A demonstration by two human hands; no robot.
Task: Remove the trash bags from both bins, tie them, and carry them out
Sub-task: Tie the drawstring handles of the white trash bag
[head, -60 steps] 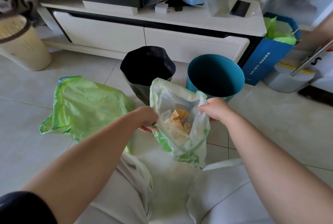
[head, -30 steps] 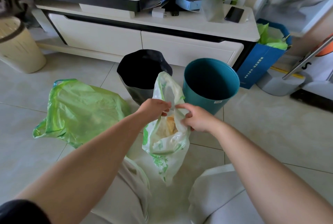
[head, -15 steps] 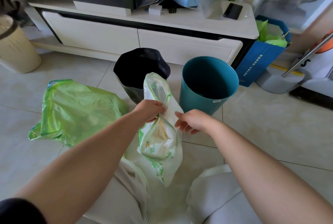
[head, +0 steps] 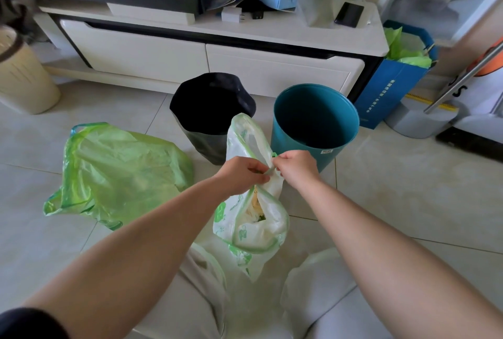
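A white trash bag with green print (head: 253, 227) hangs in front of me above my lap, yellowish rubbish showing inside. My left hand (head: 242, 175) and my right hand (head: 295, 167) both pinch its green-edged handles, close together at the bag's top. One handle loop stands up behind the hands. A larger green trash bag (head: 117, 172) lies slumped on the floor tiles to the left, untouched. Behind the hands stand a black bin (head: 212, 109) and a teal bin (head: 315, 118), both without bags.
A white TV cabinet (head: 206, 52) with clutter on top runs along the back. A beige basket (head: 24, 77) stands far left. A blue paper bag (head: 394, 88) with green plastic and a grey base sit at the right. My knees fill the lower foreground.
My hands have come together from holding the white bag's mouth wide apart, and now pinch its handles side by side. The bag's mouth has narrowed.
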